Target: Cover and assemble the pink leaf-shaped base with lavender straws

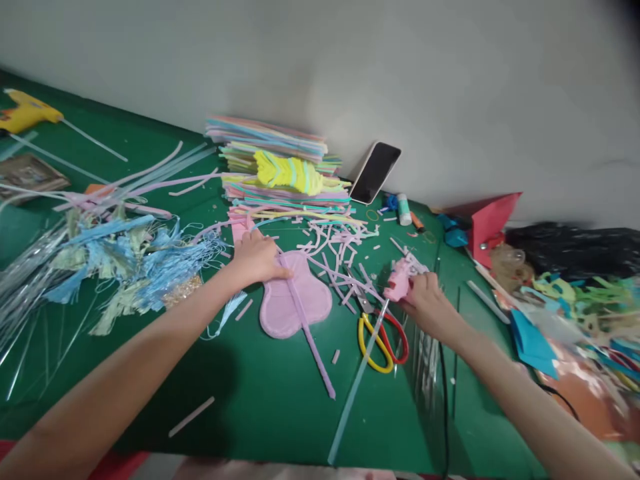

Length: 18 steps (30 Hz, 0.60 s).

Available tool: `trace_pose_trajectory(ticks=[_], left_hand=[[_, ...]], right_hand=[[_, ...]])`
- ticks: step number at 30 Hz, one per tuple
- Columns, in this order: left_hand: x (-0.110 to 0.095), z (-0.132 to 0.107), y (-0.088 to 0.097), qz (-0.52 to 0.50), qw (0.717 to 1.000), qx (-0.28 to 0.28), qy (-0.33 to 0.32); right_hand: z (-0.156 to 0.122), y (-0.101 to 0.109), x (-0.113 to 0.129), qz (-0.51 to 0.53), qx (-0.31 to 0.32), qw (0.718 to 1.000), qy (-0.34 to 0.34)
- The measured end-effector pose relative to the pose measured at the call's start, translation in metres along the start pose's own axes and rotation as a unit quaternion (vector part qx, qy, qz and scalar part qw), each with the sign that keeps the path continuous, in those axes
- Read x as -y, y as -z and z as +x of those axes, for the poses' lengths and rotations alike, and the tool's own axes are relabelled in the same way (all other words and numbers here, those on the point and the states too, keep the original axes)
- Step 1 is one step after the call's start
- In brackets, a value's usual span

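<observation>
My left hand is closed around the upper end of a flat lilac guitar-shaped piece, its thumb on the top edge. A pink end shows beyond the fingers. A purple pipe-cleaner-like stick lies slantwise across the piece and past its lower edge. In my right hand is a small pink hot glue gun, partly covered by the fingers. A clear glue stick sticks out of it toward the table's front edge. Beneath lie scissors with one yellow and one red handle.
Cut lilac pieces litter the green table. Bundled coloured strips and a phone stand by the wall. Blue tassels and a yellow glue gun are left; a black cord and a black bag right.
</observation>
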<state>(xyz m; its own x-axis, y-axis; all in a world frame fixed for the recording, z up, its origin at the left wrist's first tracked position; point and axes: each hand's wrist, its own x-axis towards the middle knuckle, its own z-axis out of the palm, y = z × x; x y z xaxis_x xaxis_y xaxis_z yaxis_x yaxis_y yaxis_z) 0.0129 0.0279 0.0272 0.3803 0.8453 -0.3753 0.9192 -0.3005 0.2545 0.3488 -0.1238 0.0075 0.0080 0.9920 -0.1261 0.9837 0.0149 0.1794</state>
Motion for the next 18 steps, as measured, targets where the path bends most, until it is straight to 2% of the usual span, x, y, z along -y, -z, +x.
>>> trace_pose_trajectory(ticks=[2, 5, 7, 10, 12, 14, 18], left_hand=[[-0.002, -0.004, 0.006, -0.003, 1.0, 0.027, -0.01], [0.002, -0.016, 0.015, -0.077, 0.995, 0.061, -0.033], [0.006, -0.026, 0.02, -0.163, 0.985, 0.045, -0.036], [0.007, -0.039, 0.027, -0.282, 0.958, -0.012, -0.055], [0.004, -0.045, 0.036, -0.32, 0.941, -0.047, -0.101], [0.0, -0.048, 0.047, -0.327, 0.927, -0.093, -0.157], [-0.01, -0.046, 0.071, -0.346, 0.886, -0.196, -0.238]], right_hand=[[-0.006, -0.002, 0.002, -0.004, 0.015, 1.0, -0.007], [-0.015, 0.007, 0.005, -0.011, 0.031, 0.999, -0.017], [-0.015, 0.025, 0.011, -0.001, 0.016, 1.0, -0.025], [-0.005, 0.065, 0.03, 0.136, -0.055, 0.989, 0.003], [0.007, 0.094, 0.047, 0.243, -0.106, 0.964, 0.007], [0.02, 0.121, 0.065, 0.339, -0.156, 0.928, 0.003], [0.043, 0.152, 0.091, 0.474, -0.238, 0.844, 0.076]])
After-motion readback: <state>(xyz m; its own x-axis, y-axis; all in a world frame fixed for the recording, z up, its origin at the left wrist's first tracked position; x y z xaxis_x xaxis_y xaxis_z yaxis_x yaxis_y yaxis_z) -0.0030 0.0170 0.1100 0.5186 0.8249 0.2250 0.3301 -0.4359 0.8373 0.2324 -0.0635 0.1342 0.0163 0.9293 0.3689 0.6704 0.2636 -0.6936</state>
